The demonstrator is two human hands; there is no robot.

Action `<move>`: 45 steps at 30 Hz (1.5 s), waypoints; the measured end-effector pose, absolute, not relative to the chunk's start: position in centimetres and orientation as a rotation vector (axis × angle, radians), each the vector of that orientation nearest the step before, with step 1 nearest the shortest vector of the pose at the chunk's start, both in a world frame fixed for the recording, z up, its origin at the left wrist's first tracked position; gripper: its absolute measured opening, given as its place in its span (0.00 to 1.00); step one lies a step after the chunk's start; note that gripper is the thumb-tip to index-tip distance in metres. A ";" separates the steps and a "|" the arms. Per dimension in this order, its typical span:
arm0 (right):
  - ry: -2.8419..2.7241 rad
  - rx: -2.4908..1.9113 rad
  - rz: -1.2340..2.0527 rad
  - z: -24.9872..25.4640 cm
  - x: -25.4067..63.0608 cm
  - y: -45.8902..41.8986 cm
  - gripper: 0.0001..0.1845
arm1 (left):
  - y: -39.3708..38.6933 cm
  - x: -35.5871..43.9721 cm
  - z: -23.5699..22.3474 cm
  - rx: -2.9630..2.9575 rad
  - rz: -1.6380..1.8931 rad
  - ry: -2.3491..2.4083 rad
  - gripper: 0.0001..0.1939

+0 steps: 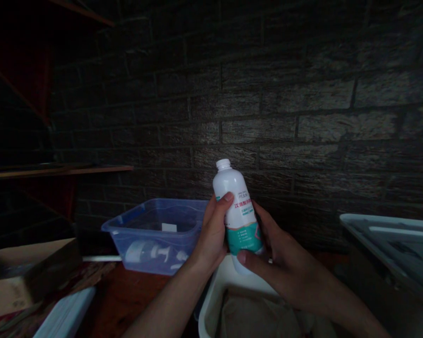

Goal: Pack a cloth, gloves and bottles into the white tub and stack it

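A white plastic bottle (237, 211) with a white cap and a teal and white printed label stands upright in front of me, held in both hands. My left hand (212, 232) wraps round its left side, thumb on the label. My right hand (268, 249) grips its lower right side, thumb across the bottom of the label. The bottle hangs just above the far rim of a white tub (215, 291).
The white tub holds crumpled brownish cloth (257, 317). A clear blue plastic bin (158, 234) with pump bottles inside sits to the left. A cardboard box (24, 272) is at far left, a grey bin (395, 249) at right. A dark brick wall stands close behind.
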State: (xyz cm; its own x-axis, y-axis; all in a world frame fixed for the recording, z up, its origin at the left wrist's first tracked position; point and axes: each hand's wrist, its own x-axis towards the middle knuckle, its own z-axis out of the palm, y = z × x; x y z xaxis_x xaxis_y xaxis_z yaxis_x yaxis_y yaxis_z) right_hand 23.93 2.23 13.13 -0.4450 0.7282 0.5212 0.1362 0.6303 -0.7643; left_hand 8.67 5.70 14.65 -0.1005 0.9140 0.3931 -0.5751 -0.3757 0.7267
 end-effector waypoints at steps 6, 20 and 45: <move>-1.829 -0.636 0.935 13.1 23.5 2.0 0.44 | 5.5 8.4 15.2 0.984 1.598 0.479 0.33; -1.863 -0.837 0.734 13.7 23.4 2.0 0.53 | 6.2 8.7 13.9 1.069 1.691 0.447 0.25; -1.734 -0.836 0.767 13.0 23.0 2.4 0.56 | 6.3 8.7 13.7 1.217 1.700 0.477 0.20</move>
State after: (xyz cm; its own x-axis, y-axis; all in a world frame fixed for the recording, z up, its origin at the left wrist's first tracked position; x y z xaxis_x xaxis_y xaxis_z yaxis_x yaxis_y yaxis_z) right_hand 23.04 2.40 13.01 -0.2393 0.8243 0.5130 0.1752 0.5564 -0.8123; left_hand 8.71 6.25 13.69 -0.0457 0.8606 0.5072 -0.4714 -0.4662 0.7486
